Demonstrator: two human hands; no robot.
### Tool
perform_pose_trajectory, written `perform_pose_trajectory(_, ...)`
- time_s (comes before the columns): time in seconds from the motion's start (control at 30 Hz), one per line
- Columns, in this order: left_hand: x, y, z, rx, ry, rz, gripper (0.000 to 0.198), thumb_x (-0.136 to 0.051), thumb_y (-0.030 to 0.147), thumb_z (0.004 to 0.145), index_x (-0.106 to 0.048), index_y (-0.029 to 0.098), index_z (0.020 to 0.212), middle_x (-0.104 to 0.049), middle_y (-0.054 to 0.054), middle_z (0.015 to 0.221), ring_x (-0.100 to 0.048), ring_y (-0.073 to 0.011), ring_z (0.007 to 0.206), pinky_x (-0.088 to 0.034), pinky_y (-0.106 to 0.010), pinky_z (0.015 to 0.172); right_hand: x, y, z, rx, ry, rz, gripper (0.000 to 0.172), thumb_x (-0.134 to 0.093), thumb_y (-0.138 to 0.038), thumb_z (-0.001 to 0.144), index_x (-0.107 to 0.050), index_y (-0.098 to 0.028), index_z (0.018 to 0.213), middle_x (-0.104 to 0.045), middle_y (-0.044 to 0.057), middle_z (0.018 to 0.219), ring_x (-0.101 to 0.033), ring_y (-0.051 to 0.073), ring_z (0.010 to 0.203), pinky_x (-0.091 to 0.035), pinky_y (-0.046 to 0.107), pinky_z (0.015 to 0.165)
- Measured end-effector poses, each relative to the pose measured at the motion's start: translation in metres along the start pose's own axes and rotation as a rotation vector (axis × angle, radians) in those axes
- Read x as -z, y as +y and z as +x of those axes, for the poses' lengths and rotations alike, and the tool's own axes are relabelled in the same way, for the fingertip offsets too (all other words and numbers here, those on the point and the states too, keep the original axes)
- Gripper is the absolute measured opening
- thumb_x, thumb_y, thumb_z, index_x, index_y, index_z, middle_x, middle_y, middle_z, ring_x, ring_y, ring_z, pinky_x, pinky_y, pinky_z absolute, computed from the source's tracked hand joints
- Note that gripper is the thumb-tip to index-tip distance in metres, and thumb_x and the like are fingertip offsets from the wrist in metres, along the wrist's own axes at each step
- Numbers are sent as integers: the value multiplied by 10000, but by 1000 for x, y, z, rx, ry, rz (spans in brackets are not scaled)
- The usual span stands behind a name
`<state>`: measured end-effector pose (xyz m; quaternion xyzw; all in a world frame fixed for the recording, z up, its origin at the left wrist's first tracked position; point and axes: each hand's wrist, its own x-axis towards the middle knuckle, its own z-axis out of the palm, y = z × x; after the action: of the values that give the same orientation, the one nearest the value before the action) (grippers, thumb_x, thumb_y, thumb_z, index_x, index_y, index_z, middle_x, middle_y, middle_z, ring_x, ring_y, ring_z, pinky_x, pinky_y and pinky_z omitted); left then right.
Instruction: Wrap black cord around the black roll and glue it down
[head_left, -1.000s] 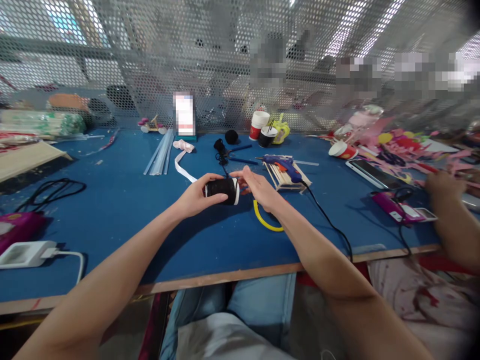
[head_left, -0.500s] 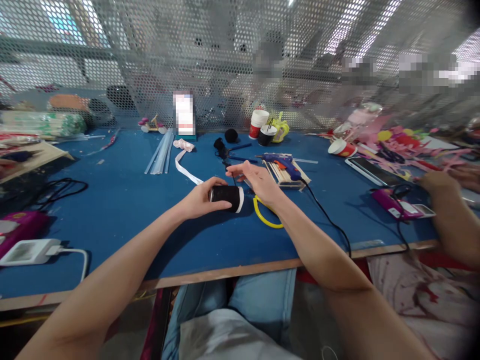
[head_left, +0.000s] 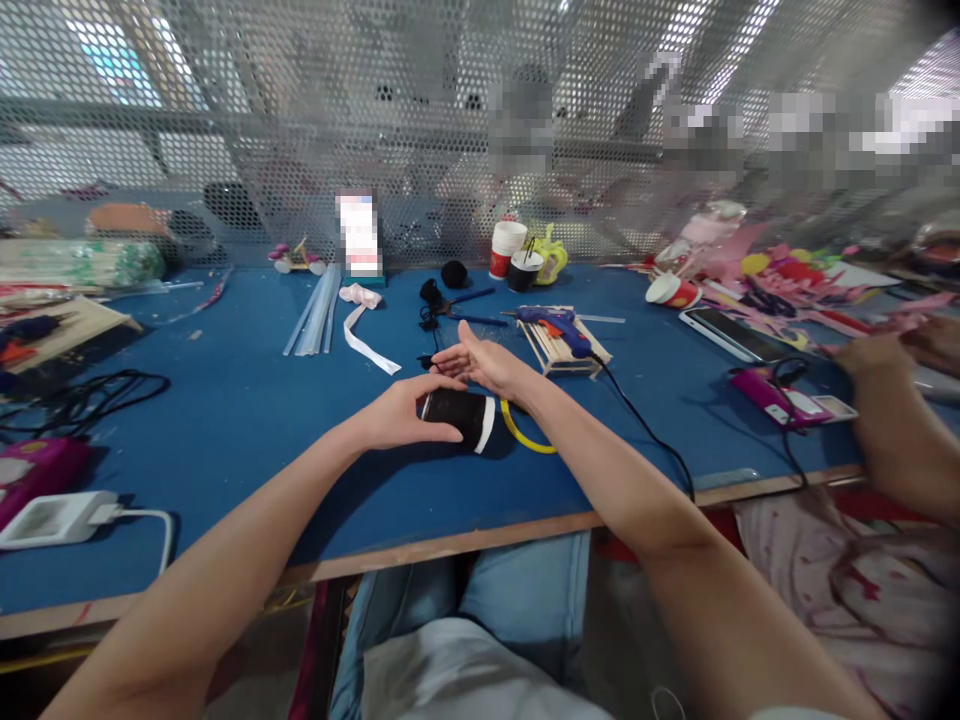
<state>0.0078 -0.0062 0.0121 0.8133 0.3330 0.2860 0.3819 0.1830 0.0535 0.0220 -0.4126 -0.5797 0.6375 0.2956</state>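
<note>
My left hand is wrapped around a paper cup lying on its side, its wall covered in black yarn and its white rim facing right. Just beyond the cup is my right hand, fingers stretched out and thumb raised apart from them. Black yarn shows by its fingertips; whether the fingers touch it I cannot tell. A yellow ring lies partly under my right forearm. Behind my hands are blue-handled scissors and a black yarn ball.
A blue glue gun rests on a wooden stick rack, its cord running to the table's front edge. Clear glue sticks and white ribbon lie left. Cups stand behind. At right are a phone and another person's arm.
My right hand has moved left and slightly down, over the far side of the cup. The cup has tilted, its rim end lower. The view has shifted a little.
</note>
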Motion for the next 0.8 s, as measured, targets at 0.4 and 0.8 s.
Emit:
perform_pose_trajectory(0.4,-4,17,-3,77,-193,-163,574,-717,372,628,-537,195,1144,-616,-60,1041,-577,-215,949,-453,-339,830,7,1,6,-17,-122,244,641,-268,-652,808,-621,-131,924,-663,131,904,-627,173,758,-496,319,738)
perform_pose_trajectory(0.8,0,36,-9,171,-547,-537,532,-753,289,607,-579,210,1103,-635,-46,1009,-592,-194,917,-474,-293,789,9,-37,59,140,200,-106,570,-363,-651,782,-566,-121,836,-632,133,927,-578,120,674,-483,246,617)
